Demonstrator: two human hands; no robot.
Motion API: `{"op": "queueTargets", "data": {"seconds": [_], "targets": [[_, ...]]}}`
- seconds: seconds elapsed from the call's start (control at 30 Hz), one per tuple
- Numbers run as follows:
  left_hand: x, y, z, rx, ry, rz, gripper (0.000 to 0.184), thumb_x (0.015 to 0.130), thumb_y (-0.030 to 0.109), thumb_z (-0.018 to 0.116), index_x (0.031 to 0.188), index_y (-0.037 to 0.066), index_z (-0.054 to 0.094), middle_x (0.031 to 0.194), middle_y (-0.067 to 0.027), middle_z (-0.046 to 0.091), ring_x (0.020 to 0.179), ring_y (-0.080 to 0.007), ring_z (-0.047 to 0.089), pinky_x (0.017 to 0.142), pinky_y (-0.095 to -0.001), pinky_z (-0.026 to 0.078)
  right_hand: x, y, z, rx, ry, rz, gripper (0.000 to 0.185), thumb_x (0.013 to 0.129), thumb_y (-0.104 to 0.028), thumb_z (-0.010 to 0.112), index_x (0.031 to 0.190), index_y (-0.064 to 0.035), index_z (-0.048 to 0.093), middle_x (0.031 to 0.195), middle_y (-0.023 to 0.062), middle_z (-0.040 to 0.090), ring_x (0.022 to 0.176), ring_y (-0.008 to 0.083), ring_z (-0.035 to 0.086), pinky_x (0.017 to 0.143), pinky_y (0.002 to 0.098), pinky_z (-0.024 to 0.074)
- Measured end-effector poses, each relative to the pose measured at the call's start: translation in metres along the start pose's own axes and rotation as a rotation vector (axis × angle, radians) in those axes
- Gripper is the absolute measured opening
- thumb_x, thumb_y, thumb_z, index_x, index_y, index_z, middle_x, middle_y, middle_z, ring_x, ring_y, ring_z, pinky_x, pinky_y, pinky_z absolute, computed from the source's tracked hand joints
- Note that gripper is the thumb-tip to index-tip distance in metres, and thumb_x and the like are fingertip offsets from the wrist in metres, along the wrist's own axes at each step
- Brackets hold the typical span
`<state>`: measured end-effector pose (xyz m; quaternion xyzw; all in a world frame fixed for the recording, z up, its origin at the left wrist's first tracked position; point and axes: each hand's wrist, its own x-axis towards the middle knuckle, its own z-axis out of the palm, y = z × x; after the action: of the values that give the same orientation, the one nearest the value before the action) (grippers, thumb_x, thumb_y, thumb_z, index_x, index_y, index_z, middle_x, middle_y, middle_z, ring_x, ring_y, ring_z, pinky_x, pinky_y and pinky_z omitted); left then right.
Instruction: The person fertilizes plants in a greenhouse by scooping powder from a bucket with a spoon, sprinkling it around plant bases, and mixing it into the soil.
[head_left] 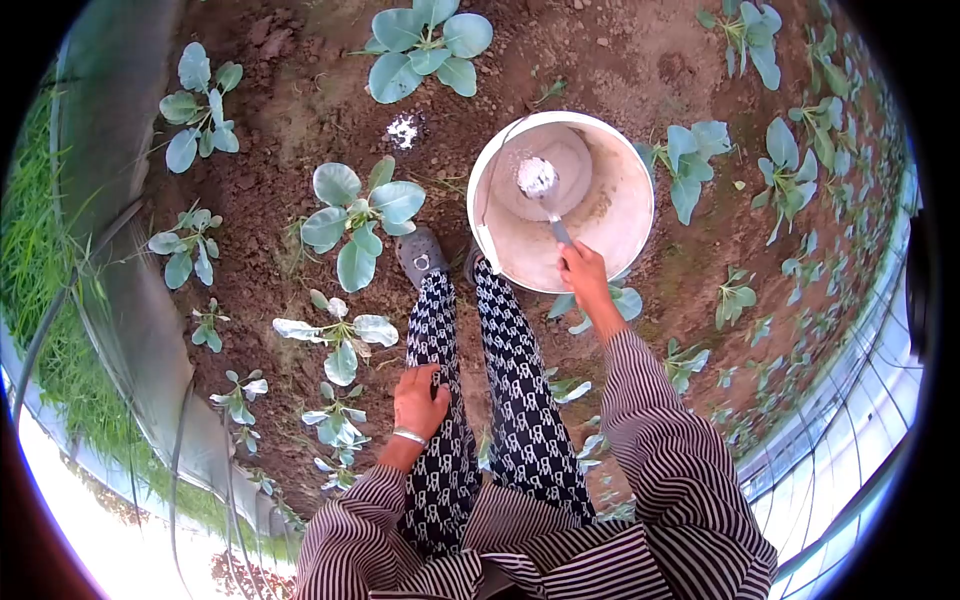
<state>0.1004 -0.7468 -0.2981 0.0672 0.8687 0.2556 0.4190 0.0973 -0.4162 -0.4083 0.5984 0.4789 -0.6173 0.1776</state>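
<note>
My right hand (pixel 583 270) is closed round the grey handle of a spoon (pixel 556 222), held over the mouth of a white bucket (pixel 610 250). White granules (pixel 537 178) are heaped in the spoon's bowl. The bucket stands on the soil in front of my right foot, its inner wall stained brownish. My left hand (pixel 418 402), with a bracelet at the wrist, rests over my left knee with the thumb apart from the fingers. I see nothing held in it.
A leafy seedling (pixel 358 215) grows before my left shoe (pixel 421 252). Another big plant (pixel 425 48) stands farther ahead, with a white granule patch (pixel 402 131) on the soil nearby. Several more plants line both sides. Plastic sheeting (pixel 125 260) runs along the left.
</note>
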Motion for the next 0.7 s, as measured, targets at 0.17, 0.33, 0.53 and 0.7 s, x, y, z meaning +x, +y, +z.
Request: {"op": "queueTargets", "data": {"seconds": [0.17, 0.33, 0.53, 0.7], "targets": [[0.002, 0.002, 0.01, 0.149, -0.115, -0.065, 0.04, 0.074, 0.026, 0.062, 0.111, 0.011, 0.057, 0.108, -0.0112, 0.057, 0.107, -0.0282, 0.051, 0.093, -0.0443, 0.038, -0.077, -0.011, -0.024, 0.013, -0.088, -0.088, 0.019, 0.091, -0.015, 0.052, 0.103, -0.0014, 0.059, 0.058, -0.0024, 0.047, 0.04, 0.0034, 0.034, 0.035, 0.0201, 0.0264], [0.01, 0.003, 0.01, 0.18, -0.212, -0.196, 0.042, 0.076, 0.029, 0.058, 0.113, 0.01, 0.054, 0.111, -0.012, 0.055, 0.111, -0.0284, 0.049, 0.095, -0.0463, 0.036, -0.129, -0.022, -0.002, 0.018, -0.121, -0.096, 0.027, 0.091, -0.011, 0.05, 0.115, -0.0008, 0.056, 0.062, -0.0004, 0.049, 0.041, 0.0033, 0.034, 0.036, 0.0184, 0.0274], [0.007, -0.005, 0.012, 0.175, -0.144, -0.137, 0.036, 0.077, 0.028, 0.056, 0.107, 0.007, 0.057, 0.104, -0.0135, 0.057, 0.105, -0.0292, 0.051, 0.092, -0.0465, 0.039, -0.128, -0.023, 0.087, 0.248, -0.331, -0.063, 0.029, 0.092, -0.014, 0.049, 0.119, -0.0019, 0.053, 0.064, 0.0005, 0.049, 0.043, 0.0036, 0.035, 0.037, 0.0184, 0.0289], [0.004, -0.01, 0.014, 0.124, -0.086, -0.151, 0.033, 0.076, 0.028, 0.056, 0.101, 0.007, 0.06, 0.099, -0.0118, 0.058, 0.1, -0.0282, 0.052, 0.089, -0.0432, 0.04, -0.064, -0.009, 0.189, 0.385, -0.286, -0.08, 0.023, 0.093, -0.015, 0.049, 0.112, -0.0025, 0.052, 0.069, 0.002, 0.05, 0.049, 0.0053, 0.04, 0.039, 0.0205, 0.0313]]}}
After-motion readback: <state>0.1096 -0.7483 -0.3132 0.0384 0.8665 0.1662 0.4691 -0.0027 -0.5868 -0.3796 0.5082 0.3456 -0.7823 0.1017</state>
